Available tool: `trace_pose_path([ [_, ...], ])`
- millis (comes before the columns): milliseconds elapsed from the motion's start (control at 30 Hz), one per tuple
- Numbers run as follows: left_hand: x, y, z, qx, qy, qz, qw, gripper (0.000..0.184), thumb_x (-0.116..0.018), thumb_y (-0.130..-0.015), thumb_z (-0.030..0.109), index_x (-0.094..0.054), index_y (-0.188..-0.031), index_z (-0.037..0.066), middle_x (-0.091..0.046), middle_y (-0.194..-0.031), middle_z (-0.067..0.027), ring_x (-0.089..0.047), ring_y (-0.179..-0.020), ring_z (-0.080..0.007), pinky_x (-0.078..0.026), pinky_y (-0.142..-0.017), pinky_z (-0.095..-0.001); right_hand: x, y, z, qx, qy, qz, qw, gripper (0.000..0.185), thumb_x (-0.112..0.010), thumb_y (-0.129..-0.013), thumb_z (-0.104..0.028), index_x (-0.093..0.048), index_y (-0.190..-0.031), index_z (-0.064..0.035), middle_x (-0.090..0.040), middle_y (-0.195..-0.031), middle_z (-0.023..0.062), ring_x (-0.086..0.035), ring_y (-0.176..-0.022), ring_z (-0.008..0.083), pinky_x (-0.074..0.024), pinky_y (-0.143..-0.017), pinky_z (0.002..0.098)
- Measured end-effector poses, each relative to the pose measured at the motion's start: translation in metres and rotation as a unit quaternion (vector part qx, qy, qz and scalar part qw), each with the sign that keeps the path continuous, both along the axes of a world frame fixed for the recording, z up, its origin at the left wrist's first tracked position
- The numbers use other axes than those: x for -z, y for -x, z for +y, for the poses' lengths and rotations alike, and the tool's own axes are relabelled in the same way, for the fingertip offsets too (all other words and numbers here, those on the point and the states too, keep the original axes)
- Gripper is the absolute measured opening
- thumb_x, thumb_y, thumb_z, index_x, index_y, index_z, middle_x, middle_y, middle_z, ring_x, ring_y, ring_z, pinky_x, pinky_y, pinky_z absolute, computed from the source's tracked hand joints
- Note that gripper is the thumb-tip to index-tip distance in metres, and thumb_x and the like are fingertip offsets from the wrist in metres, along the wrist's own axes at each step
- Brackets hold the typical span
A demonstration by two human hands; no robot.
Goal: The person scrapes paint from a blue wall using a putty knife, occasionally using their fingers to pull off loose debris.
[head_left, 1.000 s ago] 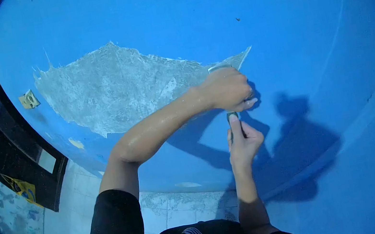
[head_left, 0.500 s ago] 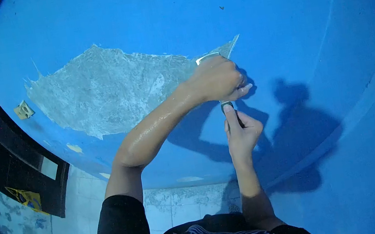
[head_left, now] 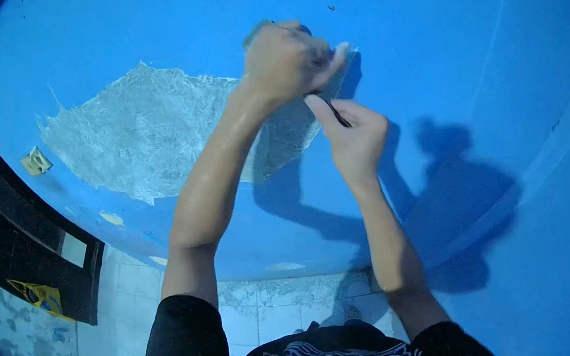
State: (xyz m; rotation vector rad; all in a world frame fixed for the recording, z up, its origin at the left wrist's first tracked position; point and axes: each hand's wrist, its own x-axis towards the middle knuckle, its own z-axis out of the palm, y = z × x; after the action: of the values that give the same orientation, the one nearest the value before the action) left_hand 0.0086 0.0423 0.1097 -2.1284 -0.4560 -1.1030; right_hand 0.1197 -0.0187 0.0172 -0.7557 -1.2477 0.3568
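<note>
Both of my hands grip one scraper (head_left: 339,112) with a dark handle. My left hand (head_left: 286,60) is closed near its blade end, above the right hand and somewhat smeared by motion. Past the left knuckles part of the blade shows, close to the blue wall (head_left: 411,34). My right hand (head_left: 359,139) is closed round the lower end of the handle, thumb laid along it. Behind the left hand and forearm spreads a rough grey bare patch (head_left: 146,136) with jagged, flaking edges; my left arm hides part of it.
A yellowish wall socket (head_left: 35,161) sits left of the patch. Further left are a dark door (head_left: 19,225) and a yellow bag (head_left: 39,297). White floor tiles (head_left: 277,323) lie below the wall. My shadow falls on the wall at right.
Both hands have moved up with the scraper, the left one also leftward. The blade has gone from the patch's right part to above its upper edge.
</note>
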Motion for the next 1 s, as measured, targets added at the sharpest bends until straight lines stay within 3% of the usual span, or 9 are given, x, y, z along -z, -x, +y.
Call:
trace_pose_path([
  [100, -0.007, 0.012, -0.012, 0.041, -0.033, 0.017, 0.998, 0.047, -0.075, -0.081, 0.029, -0.045, -0.049, 0.012, -0.045, -0.047, -0.0038, -0.044, -0.044, -0.026, -0.035, -0.043, -0.0369, 0.0, -0.001, -0.02, 0.003, 0.021, -0.031, 0.999, 0.036, -0.077, -0.085, -0.022, -0.058, -0.07, 0.0048, -0.037, -0.055, 0.0066, -0.033, -0.058, 0.0052, -0.0289, -0.048, 0.0294],
  [267, 0.045, -0.006, -0.02, 0.095, 0.027, 0.051, 0.994, 0.043, -0.071, -0.084, 0.028, -0.048, -0.052, 0.012, -0.045, -0.05, -0.0049, -0.044, -0.046, -0.0259, -0.036, -0.048, -0.0381, 0.041, -0.019, -0.047, -0.023, 0.12, 0.025, 0.992, 0.024, -0.076, -0.086, -0.016, -0.068, -0.08, 0.0057, -0.049, -0.058, -0.0047, -0.04, -0.057, 0.0024, -0.0306, -0.048, 0.0263],
  [400, 0.07, -0.012, -0.022, 0.064, 0.055, 0.063, 0.994, 0.045, -0.068, -0.086, 0.031, -0.049, -0.05, 0.011, -0.045, -0.047, -0.0058, -0.046, -0.047, -0.0267, -0.038, -0.046, -0.0381, 0.074, -0.024, -0.056, -0.013, 0.142, -0.013, 0.99, 0.023, -0.071, -0.09, -0.017, -0.068, -0.082, 0.0051, -0.049, -0.057, -0.0024, -0.039, -0.056, 0.0027, -0.031, -0.049, 0.0259],
  [467, 0.081, -0.011, -0.015, 0.121, 0.126, 0.113, 0.978, 0.045, -0.068, -0.086, 0.03, -0.05, -0.049, 0.011, -0.046, -0.045, -0.0062, -0.048, -0.048, -0.0274, -0.039, -0.045, -0.0394, 0.086, -0.011, -0.062, -0.025, 0.15, -0.018, 0.988, 0.025, -0.065, -0.094, -0.018, -0.067, -0.083, 0.0046, -0.046, -0.055, -0.0013, -0.038, -0.054, 0.0037, -0.0305, -0.048, 0.0268],
  [533, 0.075, -0.005, -0.009, 0.112, 0.128, 0.124, 0.978, 0.044, -0.068, -0.085, 0.029, -0.05, -0.049, 0.01, -0.046, -0.045, -0.0062, -0.049, -0.048, -0.0275, -0.04, -0.045, -0.0399, 0.083, 0.003, -0.062, -0.06, 0.173, 0.011, 0.983, 0.028, -0.06, -0.097, -0.02, -0.066, -0.084, 0.0048, -0.045, -0.054, 0.0005, -0.037, -0.052, 0.0055, -0.0294, -0.047, 0.0286],
  [667, 0.055, 0.003, -0.015, 0.094, 0.123, 0.119, 0.981, 0.044, -0.068, -0.084, 0.028, -0.051, -0.047, 0.01, -0.049, -0.047, -0.0067, -0.051, -0.05, -0.0278, -0.041, -0.045, -0.0415, 0.067, 0.016, -0.059, -0.001, 0.136, -0.02, 0.991, 0.033, -0.059, -0.098, -0.023, -0.065, -0.081, 0.0049, -0.046, -0.053, 0.0008, -0.042, -0.051, 0.006, -0.0325, -0.047, 0.0291],
  [767, 0.081, 0.003, -0.013, 0.109, 0.142, 0.168, 0.969, 0.045, -0.068, -0.083, 0.029, -0.052, -0.046, 0.009, -0.05, -0.046, -0.0072, -0.053, -0.051, -0.0289, -0.043, -0.047, -0.042, 0.094, 0.038, -0.062, -0.028, 0.147, 0.099, 0.984, 0.037, -0.057, -0.099, -0.024, -0.065, -0.079, 0.0055, -0.05, -0.055, 0.0008, -0.045, -0.052, 0.006, -0.0339, -0.048, 0.0277],
  [900, 0.054, 0.015, -0.011, 0.068, 0.132, 0.18, 0.972, 0.045, -0.067, -0.084, 0.03, -0.053, -0.047, 0.008, -0.051, -0.048, -0.0078, -0.054, -0.053, -0.0299, -0.045, -0.051, -0.0424, 0.079, 0.047, -0.054, -0.011, 0.146, 0.061, 0.987, 0.037, -0.056, -0.1, -0.024, -0.066, -0.08, 0.006, -0.052, -0.056, 0.001, -0.047, -0.052, 0.0061, -0.0348, -0.048, 0.026],
  [1000, 0.056, 0.017, -0.011, 0.089, 0.149, 0.185, 0.967, 0.044, -0.067, -0.083, 0.03, -0.054, -0.047, 0.007, -0.052, -0.049, -0.0091, -0.055, -0.056, -0.0307, -0.045, -0.051, -0.0426, 0.082, 0.061, -0.057, -0.048, 0.131, 0.126, 0.982, 0.037, -0.056, -0.1, -0.023, -0.065, -0.079, 0.006, -0.052, -0.056, 0.0001, -0.047, -0.052, 0.0057, -0.0336, -0.047, 0.0254],
])
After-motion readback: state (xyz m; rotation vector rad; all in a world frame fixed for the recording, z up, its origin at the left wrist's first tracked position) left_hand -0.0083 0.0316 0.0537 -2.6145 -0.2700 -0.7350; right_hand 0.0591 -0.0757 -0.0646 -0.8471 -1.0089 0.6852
